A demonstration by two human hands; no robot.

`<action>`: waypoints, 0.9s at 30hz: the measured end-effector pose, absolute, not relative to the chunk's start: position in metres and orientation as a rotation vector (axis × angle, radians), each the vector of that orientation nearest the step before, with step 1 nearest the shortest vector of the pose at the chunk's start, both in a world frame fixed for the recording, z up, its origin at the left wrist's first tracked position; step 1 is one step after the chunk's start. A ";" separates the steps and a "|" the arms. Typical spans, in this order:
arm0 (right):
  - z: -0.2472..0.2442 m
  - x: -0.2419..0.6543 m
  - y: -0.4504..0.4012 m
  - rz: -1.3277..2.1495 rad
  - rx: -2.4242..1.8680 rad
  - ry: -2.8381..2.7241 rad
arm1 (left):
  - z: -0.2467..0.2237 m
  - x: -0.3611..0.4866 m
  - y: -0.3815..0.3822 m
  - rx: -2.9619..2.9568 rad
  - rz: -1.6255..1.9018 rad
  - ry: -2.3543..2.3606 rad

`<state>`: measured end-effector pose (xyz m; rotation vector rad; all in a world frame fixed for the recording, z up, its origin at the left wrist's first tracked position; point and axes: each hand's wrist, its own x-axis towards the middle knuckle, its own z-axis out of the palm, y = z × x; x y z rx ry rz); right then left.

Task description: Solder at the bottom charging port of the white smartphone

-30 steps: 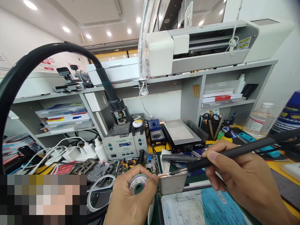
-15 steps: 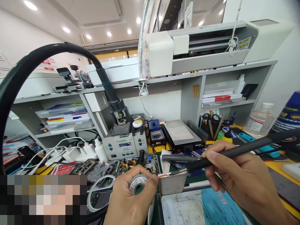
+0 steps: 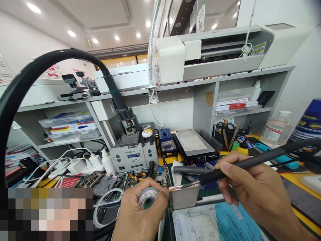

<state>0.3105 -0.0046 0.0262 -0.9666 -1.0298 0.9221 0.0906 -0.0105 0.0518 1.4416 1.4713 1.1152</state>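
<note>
My left hand (image 3: 144, 211) is closed around a spool of desoldering braid (image 3: 147, 197), its round label facing me. A short length of copper-coloured braid (image 3: 174, 189) comes out past my thumb. In my right hand (image 3: 253, 187), gripped like a pen, is a soldering iron (image 3: 240, 165) with a black handle. The iron's metal tip (image 3: 187, 184) points left and meets the braid above the rim of a small grey metal box (image 3: 185, 199). Whatever lies inside that box is hidden from this angle.
Behind my hands stand a grey rework station (image 3: 135, 155), a blue soldering unit (image 3: 167, 140) and a flat heating plate (image 3: 194, 145). Circuit boards (image 3: 95, 182) and white chargers (image 3: 85, 165) crowd the left. A blue-and-white mat (image 3: 213, 221) lies in front; bottles (image 3: 277, 129) stand right.
The iron's tip has shifted very slightly left along the braid. My left hand and the spool stay in place, and the camera view has moved a little.
</note>
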 end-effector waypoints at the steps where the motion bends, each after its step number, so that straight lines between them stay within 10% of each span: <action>1: 0.026 0.311 -0.005 0.919 -0.968 -1.022 | 0.052 0.090 -0.010 1.441 1.118 1.469; 27: 0.028 0.310 -0.004 0.894 -0.986 -1.014 | 0.053 0.092 -0.012 1.374 1.057 1.489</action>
